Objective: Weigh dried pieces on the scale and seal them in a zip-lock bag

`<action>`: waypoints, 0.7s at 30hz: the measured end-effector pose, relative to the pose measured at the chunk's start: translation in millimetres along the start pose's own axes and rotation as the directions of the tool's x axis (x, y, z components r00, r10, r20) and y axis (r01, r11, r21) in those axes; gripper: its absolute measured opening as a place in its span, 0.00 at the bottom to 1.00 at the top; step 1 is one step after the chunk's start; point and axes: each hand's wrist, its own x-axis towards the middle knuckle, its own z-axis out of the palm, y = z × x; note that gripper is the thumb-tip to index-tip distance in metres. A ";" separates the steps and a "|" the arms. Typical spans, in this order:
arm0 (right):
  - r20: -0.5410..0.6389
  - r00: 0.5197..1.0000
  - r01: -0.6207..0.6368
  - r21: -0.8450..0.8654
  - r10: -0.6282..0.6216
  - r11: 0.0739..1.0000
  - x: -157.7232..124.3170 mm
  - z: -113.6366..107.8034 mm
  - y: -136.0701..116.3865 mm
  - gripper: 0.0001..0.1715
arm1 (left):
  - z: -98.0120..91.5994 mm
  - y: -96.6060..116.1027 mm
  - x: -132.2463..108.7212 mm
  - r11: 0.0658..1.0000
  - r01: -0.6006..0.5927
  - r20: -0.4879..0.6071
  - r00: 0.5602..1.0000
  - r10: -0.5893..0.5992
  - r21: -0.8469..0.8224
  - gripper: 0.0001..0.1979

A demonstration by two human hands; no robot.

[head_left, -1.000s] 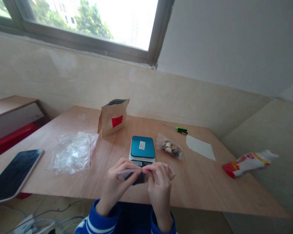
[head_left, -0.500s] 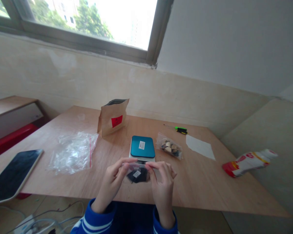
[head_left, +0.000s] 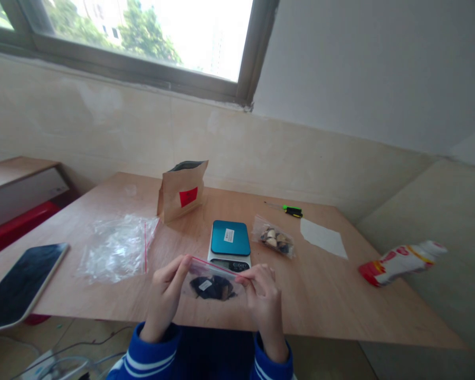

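Note:
A clear zip-lock bag [head_left: 211, 285] with a red seal strip is stretched between my hands above the table's front edge. Dark pieces and a small white label show inside it. My left hand [head_left: 168, 287] pinches the bag's upper left corner, while my right hand [head_left: 263, 295] grips the upper right end of the strip. Just beyond the bag stands a small digital scale [head_left: 230, 238] with a blue-green top; its display is partly covered by the bag and my right hand. A second filled zip-lock bag [head_left: 275, 238], holding pale and dark pieces, lies right of the scale.
On the wooden table [head_left: 320, 295] a brown paper pouch [head_left: 182, 198] stands at the back. Empty plastic bags [head_left: 116, 248] and a tablet [head_left: 24, 282] lie left. A screwdriver [head_left: 287, 208], white paper [head_left: 323, 237] and a drink bottle [head_left: 401, 263] are at the right.
My hands have moved apart, my left hand leftward. The bag's top is now pulled taut, showing its red strip, and the scale's display has come partly into sight.

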 end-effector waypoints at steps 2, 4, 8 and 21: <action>-0.021 1.000 0.003 0.004 -0.003 1.000 0.3 2.4 -3.9 0.13 | -1.6 -0.1 0.0 1.000 0.004 -0.006 1.000 -0.004 0.012 0.20; -0.027 1.000 0.005 0.016 -0.004 1.000 1.2 3.8 -6.9 0.13 | -3.0 0.3 0.1 1.000 0.004 -0.002 1.000 -0.004 0.015 0.20; 0.031 0.999 -0.010 0.070 0.008 0.997 2.4 3.5 -5.9 0.09 | -3.3 -2.1 -0.1 0.999 0.033 -0.061 0.998 -0.035 -0.031 0.19; 0.144 0.865 -0.489 0.461 0.481 0.740 -4.7 14.0 10.7 0.14 | 11.2 -5.4 4.5 0.794 0.308 0.175 0.951 -0.254 -0.524 0.20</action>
